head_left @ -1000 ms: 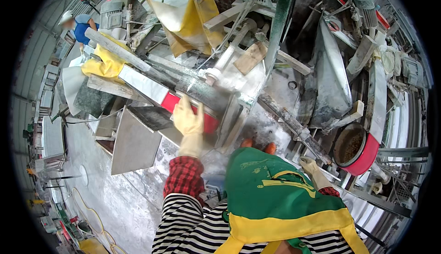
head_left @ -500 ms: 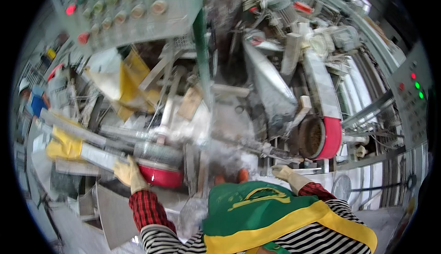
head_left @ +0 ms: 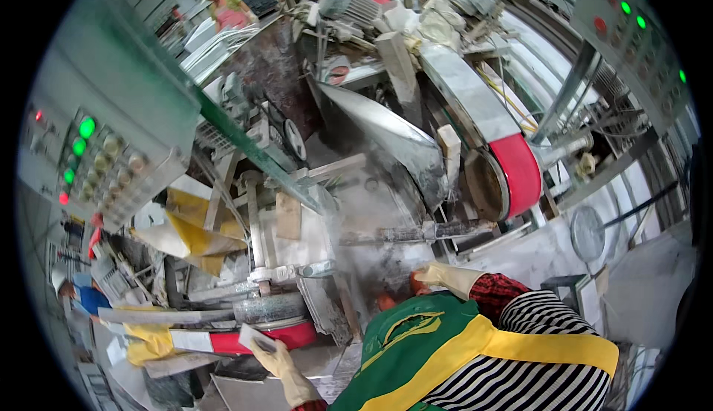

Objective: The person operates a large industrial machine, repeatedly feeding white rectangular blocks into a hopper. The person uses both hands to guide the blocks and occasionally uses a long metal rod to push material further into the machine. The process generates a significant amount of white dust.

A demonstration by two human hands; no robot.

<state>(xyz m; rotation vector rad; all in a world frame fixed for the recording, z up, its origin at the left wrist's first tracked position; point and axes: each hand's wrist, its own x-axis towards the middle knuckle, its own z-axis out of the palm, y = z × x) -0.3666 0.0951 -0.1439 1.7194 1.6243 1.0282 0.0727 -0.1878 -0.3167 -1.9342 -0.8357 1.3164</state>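
Since the view's swung R over the last sec, the big grey-green control cabinet (head_left: 141, 106) now looms upper L, w/ a 2nd control panel (head_left: 631, 47) upper R. Between them, the R belt (head_left: 475, 106), pale w/ a red band at its rounded end, stands past the curved metal sheet (head_left: 371, 118). The L belt (head_left: 191, 341), also white-and-red, runs low on the L side. Nearer in is the green apron (head_left: 416, 325) w/ yellow trim.

Main change: the gloved L hand (head_left: 278, 363) was on the belt w/ nothing visible in it 1 sec ago; now it's grasping a pale slab (head_left: 255, 339) by its lower R end. Prob. means it's gone from touching the belt to handling a piece there. The R hand (head_left: 449, 277), also gloved, is right by an orange shoe (head_left: 418, 285), well apart from both belts; nothing visible in it, but palm's hidden, so can't tell if it's gripping or relaxed.

The slab's over the L belt's red band, hiding part of it; can't tell if they touch. Looks flat, thin, lt grey, approx rectangular, tilted, no marks visible. Smallest: green lit buttons (head_left: 87, 127) on the cabinet.
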